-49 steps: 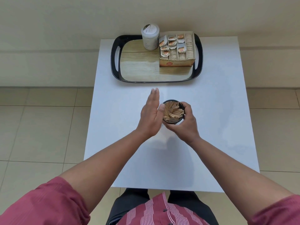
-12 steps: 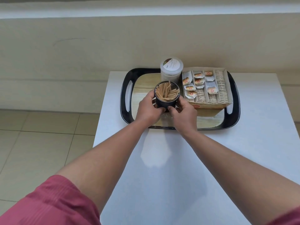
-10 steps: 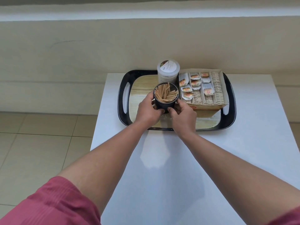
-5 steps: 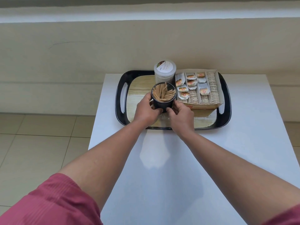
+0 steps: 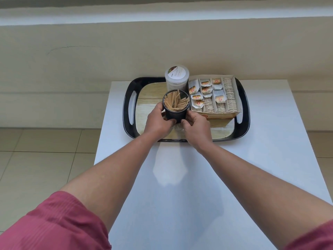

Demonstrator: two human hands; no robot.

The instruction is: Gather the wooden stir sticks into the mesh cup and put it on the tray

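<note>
Holding the black mesh cup (image 5: pixel 175 112) of wooden stir sticks (image 5: pixel 176 103) between them, the left hand (image 5: pixel 158 121) and right hand (image 5: pixel 195 127) wrap its base over the tray (image 5: pixel 243 127), beside the teabag box (image 5: pixel 214 98). Best lowered level and released only once seated.

The tray (image 5: pixel 127 107) is showing a glossy black plastic rim around a shiny wood-grain floor. The mesh cup (image 5: pixel 175 114) is looking matt black, with pale raw wooden stir sticks (image 5: pixel 175 103) filling it. At its 12 o'clock a frosted plastic jar (image 5: pixel 177 79) is carrying a smooth paper label; at 3 o'clock a cardboard box (image 5: pixel 220 115) is holding paper sachets. The tabletop (image 5: pixel 180 204) is looking smooth, matt white.
</note>
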